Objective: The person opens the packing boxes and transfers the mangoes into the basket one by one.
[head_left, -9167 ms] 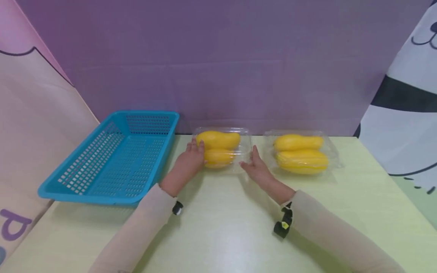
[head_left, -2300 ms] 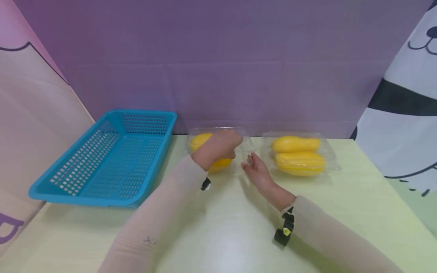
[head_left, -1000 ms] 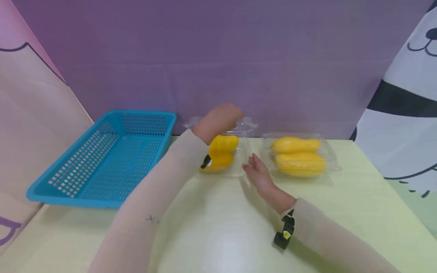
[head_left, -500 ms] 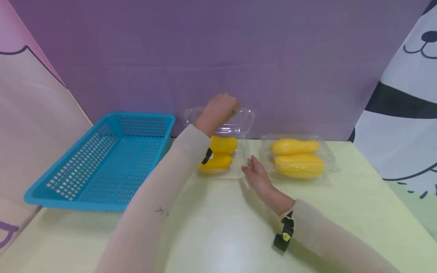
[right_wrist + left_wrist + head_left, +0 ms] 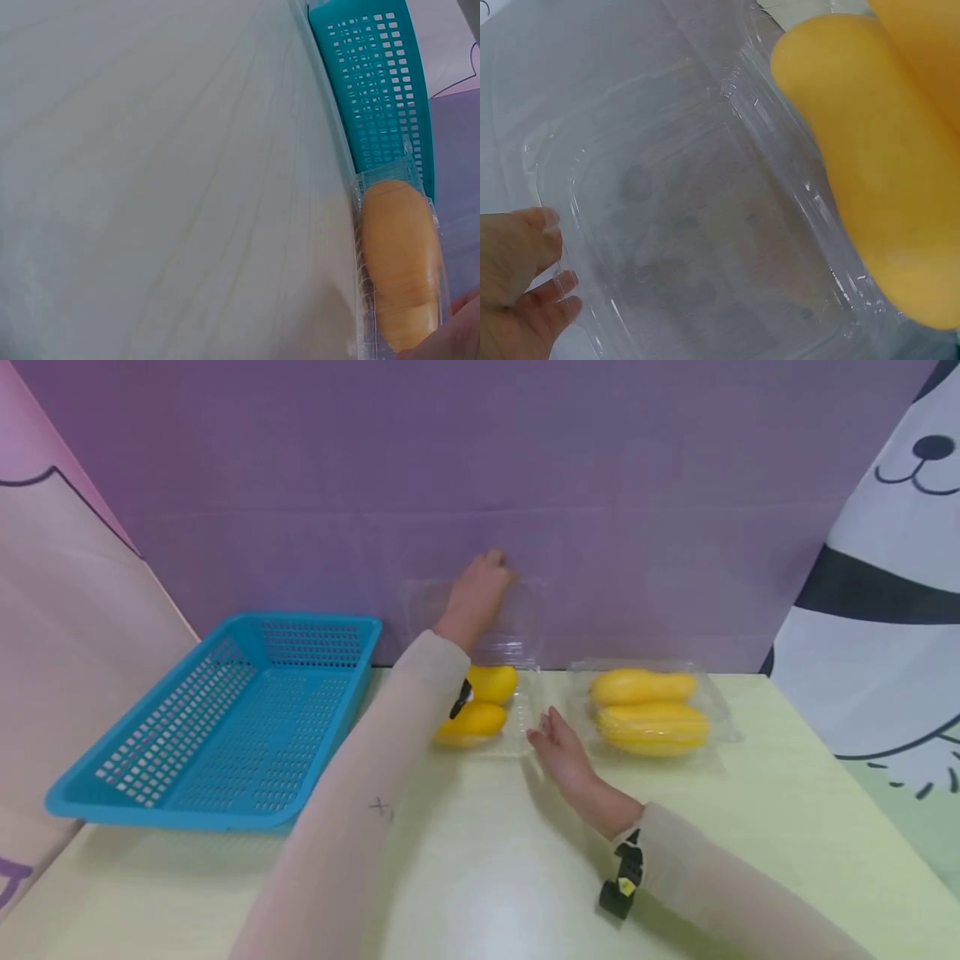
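Head view: even, moderately bright, diffuse light, apparently from above. Pale glare patch on the tabletop [image 5: 487, 839], low centre. Soft-edged shadows beside the left sleeve [image 5: 360, 810] and the right sleeve [image 5: 720, 860], and below the near rim of the blue basket [image 5: 172, 817]. Purple backdrop [image 5: 600, 468]: matte, muted. Wide-angle stretch towards the sides; fine detail slightly smeared.

Left wrist view: dimmer, greyish, low contrast. Small white glints along the ridges of the clear lid [image 5: 667, 202]; its outline partly lost against the background. Yellow squash [image 5: 885, 165] close to the lens, surface smooth and short on detail.

Right wrist view: dull, tabletop grey; faint, blurred shadow low, right of centre.
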A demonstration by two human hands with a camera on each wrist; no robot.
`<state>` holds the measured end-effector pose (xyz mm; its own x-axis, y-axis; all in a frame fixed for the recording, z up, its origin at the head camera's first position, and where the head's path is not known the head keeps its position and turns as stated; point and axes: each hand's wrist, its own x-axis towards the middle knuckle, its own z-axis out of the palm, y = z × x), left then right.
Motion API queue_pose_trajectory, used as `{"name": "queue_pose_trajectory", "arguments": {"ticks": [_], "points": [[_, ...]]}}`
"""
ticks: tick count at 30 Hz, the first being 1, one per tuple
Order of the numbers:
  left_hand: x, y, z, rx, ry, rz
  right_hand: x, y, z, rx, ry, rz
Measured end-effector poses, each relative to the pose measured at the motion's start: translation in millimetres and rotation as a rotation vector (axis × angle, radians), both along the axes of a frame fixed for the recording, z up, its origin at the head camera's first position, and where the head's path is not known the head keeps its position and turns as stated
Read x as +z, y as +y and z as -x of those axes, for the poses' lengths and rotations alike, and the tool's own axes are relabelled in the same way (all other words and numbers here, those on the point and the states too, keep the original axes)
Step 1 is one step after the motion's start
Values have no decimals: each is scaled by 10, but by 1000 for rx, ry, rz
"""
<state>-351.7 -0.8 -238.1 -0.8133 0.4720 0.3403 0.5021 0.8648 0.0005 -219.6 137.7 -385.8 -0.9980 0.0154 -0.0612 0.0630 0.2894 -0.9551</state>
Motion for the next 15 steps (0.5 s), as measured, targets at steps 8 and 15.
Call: {"name": "queue_pose_trajectory", "arguments": {"ticks": [8, 15], "points": [[-115, -61, 155, 79, -10, 46, -25, -75, 32, -8, 30, -3], [-229, -141, 268, 108, -71, 22, -29, -105, 35, 1, 29, 2]]}}
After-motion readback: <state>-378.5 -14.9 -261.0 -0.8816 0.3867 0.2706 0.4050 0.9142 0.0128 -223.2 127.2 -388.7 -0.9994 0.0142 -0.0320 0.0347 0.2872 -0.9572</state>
